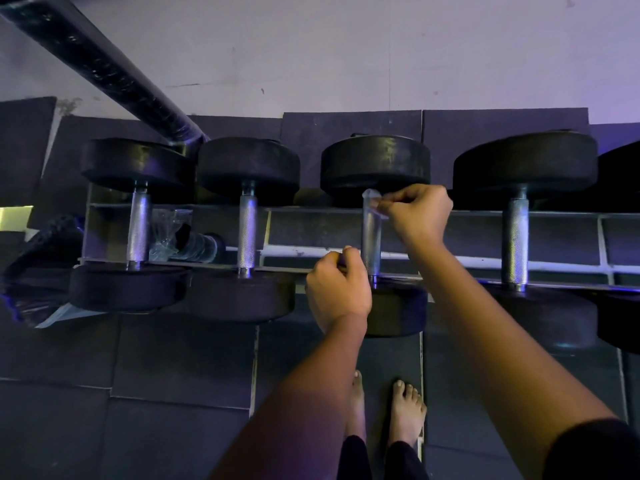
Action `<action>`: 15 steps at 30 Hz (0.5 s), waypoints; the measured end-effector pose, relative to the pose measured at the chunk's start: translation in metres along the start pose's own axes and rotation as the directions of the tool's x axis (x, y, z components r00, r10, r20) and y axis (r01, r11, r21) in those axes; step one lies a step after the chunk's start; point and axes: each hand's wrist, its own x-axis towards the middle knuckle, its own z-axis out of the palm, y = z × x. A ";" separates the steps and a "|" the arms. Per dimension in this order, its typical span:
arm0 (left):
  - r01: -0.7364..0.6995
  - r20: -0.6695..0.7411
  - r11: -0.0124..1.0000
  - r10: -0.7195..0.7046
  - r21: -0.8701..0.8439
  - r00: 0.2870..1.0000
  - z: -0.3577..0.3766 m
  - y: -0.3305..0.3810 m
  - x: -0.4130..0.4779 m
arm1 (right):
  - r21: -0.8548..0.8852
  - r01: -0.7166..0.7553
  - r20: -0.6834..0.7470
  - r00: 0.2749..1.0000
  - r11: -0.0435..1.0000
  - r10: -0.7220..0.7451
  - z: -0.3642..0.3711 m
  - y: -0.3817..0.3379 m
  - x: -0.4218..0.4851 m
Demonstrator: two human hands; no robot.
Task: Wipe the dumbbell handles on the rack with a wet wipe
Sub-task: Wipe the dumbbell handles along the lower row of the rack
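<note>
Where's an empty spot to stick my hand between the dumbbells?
The gap between the second handle and the third handle is bare. So is the one left of the fourth handle, past the right hand pinching the wipe. Between the first handle and the second it's crowded with plastic.

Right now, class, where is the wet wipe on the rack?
Head view, right of centre: the wet wipe lies over the handle of the third dumbbell from the left, its far end pinched by the right hand.
</note>
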 end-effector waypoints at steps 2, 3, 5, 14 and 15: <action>-0.003 0.004 1.000 0.003 -0.003 1.000 0.000 -0.001 0.000 | -0.019 -0.020 0.031 0.999 1.000 0.021 -0.003 0.004 -0.003; -0.005 0.001 1.000 0.005 -0.004 1.000 0.000 0.000 0.000 | -0.050 -0.044 0.063 0.997 0.998 0.047 -0.004 0.010 -0.008; -0.002 -0.008 1.000 0.002 0.008 1.000 0.000 0.000 0.000 | -0.133 -0.106 0.129 0.984 0.985 0.123 -0.010 0.025 -0.025; 0.003 0.001 1.000 -0.003 0.000 1.000 0.001 0.001 0.001 | -0.011 -0.122 0.087 0.989 0.993 0.122 -0.009 0.012 -0.017; 0.001 0.003 1.000 -0.001 -0.001 1.000 0.001 0.000 0.001 | 0.006 -0.106 0.054 0.993 0.994 0.105 -0.006 0.006 -0.008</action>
